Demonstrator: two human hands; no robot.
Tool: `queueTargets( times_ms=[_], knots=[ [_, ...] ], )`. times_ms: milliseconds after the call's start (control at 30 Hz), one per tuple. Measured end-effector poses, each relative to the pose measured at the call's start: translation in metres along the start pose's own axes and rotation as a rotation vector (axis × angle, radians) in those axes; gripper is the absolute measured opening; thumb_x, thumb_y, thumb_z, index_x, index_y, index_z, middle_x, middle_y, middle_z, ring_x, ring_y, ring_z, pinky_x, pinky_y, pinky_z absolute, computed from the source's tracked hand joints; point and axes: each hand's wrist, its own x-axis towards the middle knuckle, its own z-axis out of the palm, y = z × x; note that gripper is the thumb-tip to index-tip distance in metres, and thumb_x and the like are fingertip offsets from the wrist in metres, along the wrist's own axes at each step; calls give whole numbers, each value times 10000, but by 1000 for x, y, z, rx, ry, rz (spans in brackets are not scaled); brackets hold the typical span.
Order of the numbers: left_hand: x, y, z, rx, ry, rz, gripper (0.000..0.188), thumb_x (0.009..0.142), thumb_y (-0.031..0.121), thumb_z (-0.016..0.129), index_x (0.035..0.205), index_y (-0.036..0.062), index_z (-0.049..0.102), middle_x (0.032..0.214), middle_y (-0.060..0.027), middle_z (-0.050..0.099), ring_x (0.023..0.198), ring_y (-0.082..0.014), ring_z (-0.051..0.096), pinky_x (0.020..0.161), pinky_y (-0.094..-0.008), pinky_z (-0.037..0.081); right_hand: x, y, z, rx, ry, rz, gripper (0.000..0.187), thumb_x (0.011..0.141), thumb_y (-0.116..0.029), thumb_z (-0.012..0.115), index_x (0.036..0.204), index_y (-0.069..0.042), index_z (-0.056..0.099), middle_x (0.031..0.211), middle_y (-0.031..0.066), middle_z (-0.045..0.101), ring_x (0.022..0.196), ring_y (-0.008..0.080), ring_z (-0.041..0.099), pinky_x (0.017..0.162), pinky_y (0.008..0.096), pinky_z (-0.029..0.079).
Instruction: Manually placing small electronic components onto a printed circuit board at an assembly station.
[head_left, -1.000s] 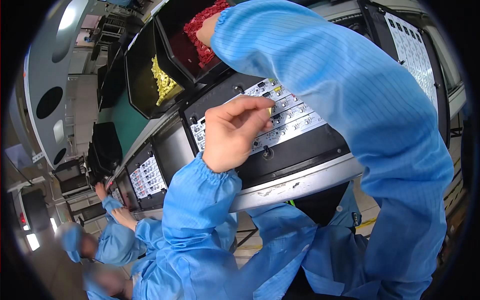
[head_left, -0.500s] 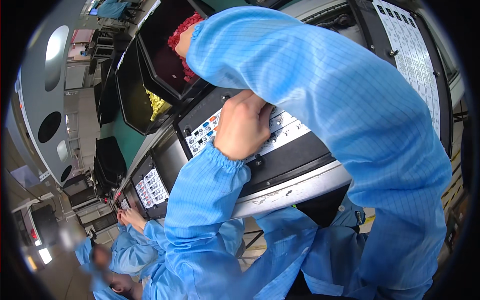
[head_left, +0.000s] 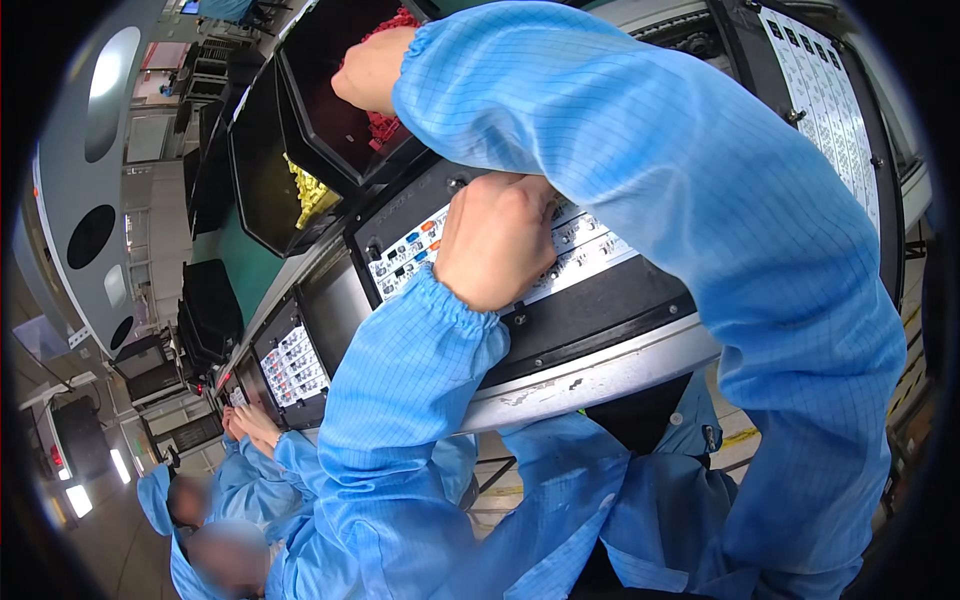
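The left hand (head_left: 497, 240) is seen resting knuckles-up on the white component board (head_left: 590, 250), which is taken here as the landmark. The hand is curled loosely, its fingertips tucked down against the board's surface. Whether anything is pinched beneath them cannot be told, since the back of the hand hides them. The board lies in a black tray (head_left: 600, 310) on the grey metal rail of the conveyor (head_left: 600, 375), and small blue, orange and black parts (head_left: 415, 245) are seen seated in rows at the board's left end, just beside the hand.

Above and to the left of the board, the right hand (head_left: 368, 72) is reached into a black bin (head_left: 320, 100), with the blue sleeve arched right across the board. The hand is dipped among the red parts (head_left: 385, 125) in that bin. Its fingers are buried out of view, so their spread and any hold cannot be told.

Left of the board, just beyond the red bin, a second black bin of yellow parts (head_left: 310, 195) is seen. Further left and below the board, another white board (head_left: 293, 362) is carried on the same line, and a co-worker's hands (head_left: 250, 425) are held at it, with blue sleeves behind them. To the right of the board, a white printed sheet (head_left: 825, 100) is mounted on a dark panel.
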Motion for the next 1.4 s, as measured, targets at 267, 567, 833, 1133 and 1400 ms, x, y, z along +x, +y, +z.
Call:
queueTargets(
  times_ms=[267, 567, 833, 1133, 1400],
  knots=[
    [-7, -2, -12, -5, 117, 119, 235, 683, -11, 621, 882, 69, 716, 790, -120, 677, 691, -315, 657, 627, -401, 541, -56, -11, -88, -102, -80, 6, 153, 787, -50, 634, 925, -7, 686, 874, 177, 686, 814, 334, 683, 716, 417, 543],
    [-52, -160, -117, 375, 572, -472, 202, 842, 194, 647, 1011, 123, 731, 901, -112, 717, 860, -265, 697, 779, -329, 533, -196, 14, -83, 461, -149, -162, 169, 826, 14, 640, 993, 30, 659, 849, 163, 656, 762, 287, 647, 673, 341, 516],
    [-16, -185, -106, 312, 179, -831, 324, 719, 207, 772, 980, 36, 686, 976, -215, 687, 917, -334, 673, 810, -383, 533, -212, 16, -68, 525, -328, 8, 177, 854, 2, 631, 1026, 31, 659, 875, 149, 648, 778, 256, 644, 708, 320, 510],
    [-12, -200, -100, 382, 179, -700, 284, 698, 164, 745, 949, 37, 709, 993, -225, 678, 979, -358, 651, 824, -402, 530, -209, 5, -60, 353, -308, 38, 178, 824, 34, 662, 999, 5, 659, 916, 139, 640, 809, 272, 649, 704, 319, 516],
    [-16, -187, -104, 374, 232, -758, 223, 730, 35, 650, 947, 39, 703, 980, -247, 670, 965, -380, 648, 811, -427, 530, -203, 4, -64, 324, -345, -34, 174, 807, 54, 665, 973, 3, 658, 918, 142, 643, 826, 299, 654, 726, 338, 531]
  ],
)
